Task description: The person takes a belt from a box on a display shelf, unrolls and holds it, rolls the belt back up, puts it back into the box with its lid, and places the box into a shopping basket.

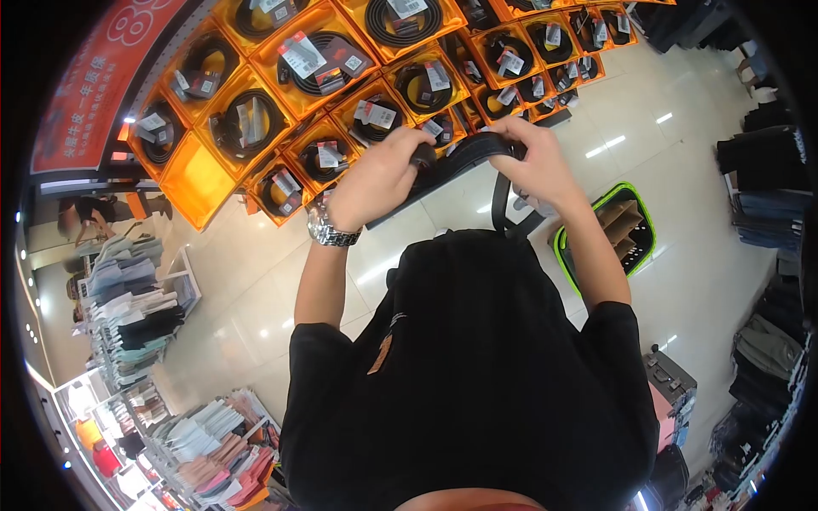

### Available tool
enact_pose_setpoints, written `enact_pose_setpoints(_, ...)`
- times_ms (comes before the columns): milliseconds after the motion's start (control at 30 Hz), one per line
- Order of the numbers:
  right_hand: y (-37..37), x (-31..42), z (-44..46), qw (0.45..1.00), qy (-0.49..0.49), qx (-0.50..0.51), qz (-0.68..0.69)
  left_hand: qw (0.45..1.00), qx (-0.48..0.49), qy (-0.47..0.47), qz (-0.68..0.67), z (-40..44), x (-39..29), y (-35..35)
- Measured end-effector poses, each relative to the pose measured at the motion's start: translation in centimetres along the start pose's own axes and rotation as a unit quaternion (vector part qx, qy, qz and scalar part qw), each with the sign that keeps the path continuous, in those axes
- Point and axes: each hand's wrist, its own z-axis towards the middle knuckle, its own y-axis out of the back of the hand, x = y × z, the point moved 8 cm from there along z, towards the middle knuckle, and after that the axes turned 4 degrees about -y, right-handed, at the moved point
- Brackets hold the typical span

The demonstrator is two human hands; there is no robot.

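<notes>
Black belt [464, 158] is held up in front of the body, its dark strap stretched in a slight curve between the two hands, just before a display of orange boxes [198, 177]. One part of it is gripped by the left hand [381, 179], whose fingers are closed over a thick, dark bend of the strap. Farther along, the strap is clasped by the right hand [537, 160], with the fingers wrapped over it from above. Below the right hand, a loose length is left hanging in a bent loop. A metal-banded watch [331, 230] is worn on the left wrist, and a black shirt [486, 358] is seen below the arms. In many of the boxes, coiled belts [402, 25] are set with tags. Beside the right forearm, a green-rimmed basket [653, 232] is seen on the pale tiled floor [247, 298], with brown pieces [620, 225] held inside. Clothes are hung at the left, and dark garments [769, 200] are stacked at the right.
</notes>
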Motion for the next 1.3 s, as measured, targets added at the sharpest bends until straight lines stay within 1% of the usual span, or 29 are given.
enact_pose_setpoints(33, 0.1, 0.4, 0.2, 1.0, 0.015, -0.004, 0.027, 0.999, 0.002, -0.034, 0.015, 0.2, -0.4, -0.6)
enact_pose_setpoints(67, 0.2, 0.7, 0.3, 0.998, 0.03, -0.008, 0.055, 0.999, 0.001, -0.035, 0.014, 0.2, -0.5, -0.8)
enact_pose_setpoints(100, 0.1, 1.0, 0.4, 0.999, 0.036, 0.012, 0.015, 1.0, 0.02, 0.001, 0.023, 0.2, -0.5, -1.1)
enact_pose_setpoints(133, 0.4, 1.0, 0.4, 0.999, 0.035, 0.012, 0.014, 0.998, 0.039, 0.037, 0.032, 0.2, -0.2, -1.4)
enact_pose_setpoints(200, 0.8, 1.8, 0.1, 0.992, 0.087, 0.024, -0.088, 0.998, 0.044, 0.039, 0.037, 0.2, 0.1, -1.3)
enact_pose_setpoints(233, 1.3, 2.2, -0.2, 0.989, 0.059, 0.059, -0.119, 0.999, 0.023, 0.041, 0.015, 0.1, 0.5, -1.1)
enact_pose_setpoints(300, 2.4, 2.7, -0.9, 0.988, 0.064, 0.068, -0.121, 0.997, 0.0, 0.067, -0.045, 0.1, 0.3, -0.5)
enact_pose_setpoints(333, 2.7, 2.7, -1.2, 0.987, 0.072, 0.076, -0.121, 0.997, 0.001, 0.066, -0.047, 0.0, 0.1, -0.6)
enact_pose_setpoints(400, 2.8, 2.1, -1.4, 0.989, 0.084, 0.066, -0.103, 0.992, -0.093, 0.013, -0.083, 0.0, -0.9, 0.7)
enact_pose_setpoints(433, 2.8, 1.8, -1.6, 0.991, 0.086, 0.057, -0.084, 0.981, -0.129, 0.009, -0.145, 0.1, -1.2, 1.1)
enact_pose_setpoints(467, 2.9, 1.5, -1.8, 0.993, 0.088, 0.046, -0.066, 0.964, -0.194, 0.001, -0.183, 0.2, -1.3, 1.7)
enact_pose_setpoints(533, 2.7, 1.3, -2.1, 0.992, 0.098, 0.025, -0.081, 0.899, -0.278, 0.009, -0.337, 0.5, -0.1, 2.1)
enact_pose_setpoints(567, 2.7, 1.6, -2.3, 0.989, 0.11, 0.006, -0.095, 0.862, -0.28, 0.023, -0.422, 0.8, 0.3, 2.0)
enact_pose_setpoints(600, 2.7, 1.9, -2.5, 0.99, 0.107, 0.004, -0.096, 0.843, -0.313, 0.006, -0.438, 1.1, 0.2, 2.3)
enact_pose_setpoints(667, 3.9, 3.1, -2.9, 0.988, 0.125, -0.054, -0.077, 0.787, -0.333, -0.023, -0.519, 1.5, 0.1, 2.5)
enact_pose_setpoints(700, 4.1, 3.6, -3.1, 0.988, 0.124, -0.058, -0.078, 0.797, -0.338, -0.041, -0.499, 1.8, -0.2, 2.9)
enact_pose_setpoints(767, 5.4, 3.5, -3.6, 0.992, 0.063, -0.078, 0.078, 0.818, -0.343, -0.098, -0.451, 2.3, -1.1, 4.3)
enact_pose_setpoints(800, 6.1, 4.2, -4.0, 0.99, 0.061, -0.089, 0.092, 0.816, -0.341, -0.147, -0.443, 2.6, -2.3, 5.3)
enact_pose_setpoints(867, 7.1, 5.8, -4.7, 0.991, 0.064, -0.094, 0.077, 0.825, -0.368, -0.175, -0.391, 3.2, -3.8, 7.4)
enact_pose_setpoints(900, 7.6, 6.4, -5.0, 0.99, 0.07, -0.108, 0.061, 0.825, -0.367, -0.171, -0.394, 3.8, -4.3, 8.1)
enact_pose_setpoints(1000, 8.0, 7.1, -5.4, 0.991, 0.045, -0.121, 0.019, 0.822, -0.409, -0.193, -0.346, 5.0, -6.2, 11.0)
enact_pose_setpoints(1033, 9.0, 8.1, -5.8, 0.982, 0.081, -0.164, 0.037, 0.788, -0.348, -0.268, -0.432, 5.7, -7.3, 11.4)
enact_pose_setpoints(1067, 10.0, 9.2, -6.2, 0.97, 0.115, -0.207, 0.054, 0.738, -0.281, -0.339, -0.511, 6.2, -8.5, 12.0)
enact_pose_setpoints(1100, 10.7, 10.5, -6.7, 0.954, 0.165, -0.242, 0.061, 0.775, -0.226, -0.355, -0.472, 6.6, -8.2, 14.2)
enact_pose_setpoints(1133, 11.2, 11.1, -6.8, 0.954, 0.16, -0.248, 0.057, 0.806, -0.166, -0.371, -0.43, 7.1, -8.1, 16.1)
enact_pose_setpoints(1167, 10.9, 11.3, -6.2, 0.973, 0.117, -0.197, 0.024, 0.822, -0.304, -0.315, -0.364, 6.0, -8.6, 18.1)
enact_pose_setpoints(1200, 10.3, 11.1, -5.7, 0.987, 0.073, -0.145, -0.007, 0.789, -0.344, -0.325, -0.392, 5.4, -8.9, 19.5)
enact_pose_setpoints(1267, 7.9, 7.4, -5.1, 0.994, 0.059, -0.09, 0.01, 0.717, -0.421, -0.349, -0.433, 4.0, -9.6, 22.2)
enact_pose_setpoints(1300, 7.0, 5.6, -4.9, 0.999, 0.017, -0.043, 0.022, 0.763, -0.413, -0.353, -0.349, 3.2, -10.1, 23.9)
